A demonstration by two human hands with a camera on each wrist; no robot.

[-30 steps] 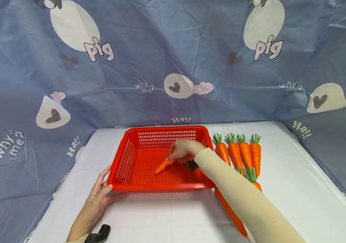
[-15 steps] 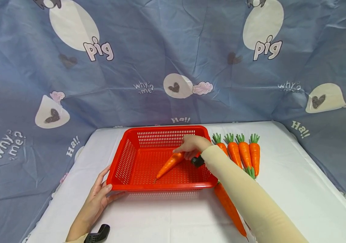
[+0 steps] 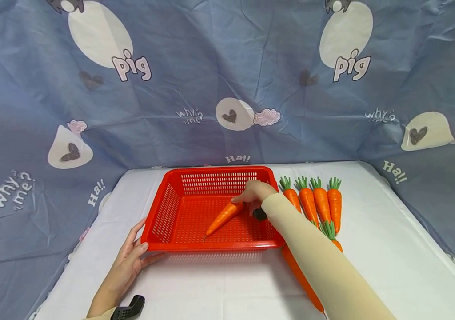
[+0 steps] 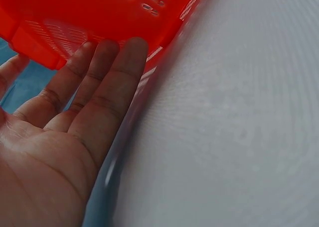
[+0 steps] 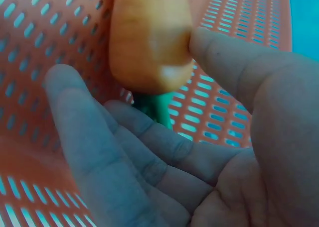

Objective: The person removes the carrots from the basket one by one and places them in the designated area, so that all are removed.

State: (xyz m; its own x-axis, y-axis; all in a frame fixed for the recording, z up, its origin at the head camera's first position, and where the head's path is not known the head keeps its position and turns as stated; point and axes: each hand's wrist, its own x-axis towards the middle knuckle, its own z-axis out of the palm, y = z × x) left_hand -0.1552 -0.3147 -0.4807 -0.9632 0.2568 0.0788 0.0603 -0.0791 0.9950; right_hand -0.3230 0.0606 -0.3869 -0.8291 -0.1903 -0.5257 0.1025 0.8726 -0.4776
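Observation:
A red plastic basket (image 3: 215,245) with slotted walls stands on the white table. Inside it lies an orange carrot (image 3: 223,218), its thin tip toward the front. My right hand (image 3: 254,194) is at the carrot's thick end; in the right wrist view the thumb (image 5: 219,53) touches its side, while the index finger (image 5: 89,132) stands apart from it. The green top (image 5: 158,107) shows near the other fingers. My left hand (image 3: 125,264) rests at the basket's front left corner, and its nearly straight fingers (image 4: 107,97) touch the outer wall in the left wrist view.
Several carrots (image 3: 322,204) with green tops lie right of the basket, some in a row. Another carrot (image 3: 301,278) lies nearer, partly under the right forearm (image 3: 323,262). A blue printed cloth (image 3: 195,146) hangs behind the white tabletop (image 3: 211,284).
My right hand has drawn back to the right along the carrot, uncovering more of it. The carrot now lies on the basket's floor. The left hand has kept its place at the corner.

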